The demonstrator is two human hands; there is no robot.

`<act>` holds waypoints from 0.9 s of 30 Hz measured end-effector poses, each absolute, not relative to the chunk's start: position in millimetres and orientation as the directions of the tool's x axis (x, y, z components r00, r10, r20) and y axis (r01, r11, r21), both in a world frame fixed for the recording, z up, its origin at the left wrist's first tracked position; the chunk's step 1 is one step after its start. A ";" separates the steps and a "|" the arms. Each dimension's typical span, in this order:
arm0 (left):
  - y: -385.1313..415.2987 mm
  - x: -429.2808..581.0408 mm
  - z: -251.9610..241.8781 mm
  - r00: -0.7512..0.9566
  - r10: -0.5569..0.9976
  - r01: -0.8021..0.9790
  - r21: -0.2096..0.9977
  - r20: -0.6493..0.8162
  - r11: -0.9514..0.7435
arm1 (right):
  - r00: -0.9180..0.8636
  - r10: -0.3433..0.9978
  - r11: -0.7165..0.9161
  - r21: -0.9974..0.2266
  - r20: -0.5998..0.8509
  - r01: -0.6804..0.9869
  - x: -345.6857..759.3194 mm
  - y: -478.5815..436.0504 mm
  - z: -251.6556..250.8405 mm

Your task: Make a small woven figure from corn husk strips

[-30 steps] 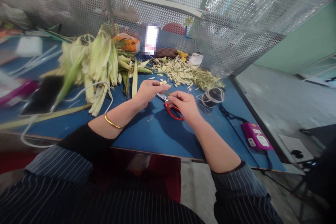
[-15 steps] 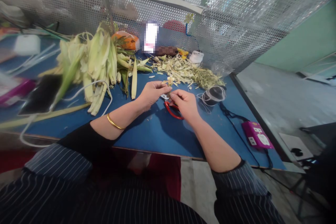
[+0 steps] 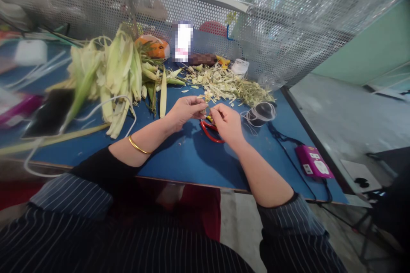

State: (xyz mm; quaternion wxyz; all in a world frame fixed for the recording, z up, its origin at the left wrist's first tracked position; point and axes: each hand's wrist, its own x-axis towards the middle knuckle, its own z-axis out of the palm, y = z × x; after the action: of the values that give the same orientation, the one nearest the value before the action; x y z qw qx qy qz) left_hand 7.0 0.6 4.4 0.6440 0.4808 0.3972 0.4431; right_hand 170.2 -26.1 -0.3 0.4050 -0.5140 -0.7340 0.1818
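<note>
Between my two hands, above the middle of the blue table, is a small pale yellow husk piece. My left hand pinches its lower part, thumb and fingers together. Close beside it, my right hand has its thumb and fingertips pressed together; what they grip is too small to make out. Red-handled scissors lie on the table under my right hand, their blades mostly hidden. A pile of husk scraps spreads behind my hands.
Long corn husks heap at the left, beside a white cable and a dark phone. At right are a black spool wound with pale cord and a purple power box. Perforated metal panels stand behind.
My right hand has shifted slightly away from my left, leaving a small gap between the fingertips. The scissors' metal part is now more hidden behind my hands.
</note>
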 end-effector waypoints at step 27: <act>-1.4 9.9 2.1 0.174 0.966 -0.301 0.923 -0.193 0.239 | -0.044 0.984 0.171 -0.847 0.172 0.503 168.9 -25.1 0.1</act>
State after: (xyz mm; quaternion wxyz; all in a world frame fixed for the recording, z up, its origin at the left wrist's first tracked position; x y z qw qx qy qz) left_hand 9.9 -1.4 2.1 0.6605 0.3884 0.4280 0.4792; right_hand 168.9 -25.1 0.1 0.3951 -0.5675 -0.6551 0.3045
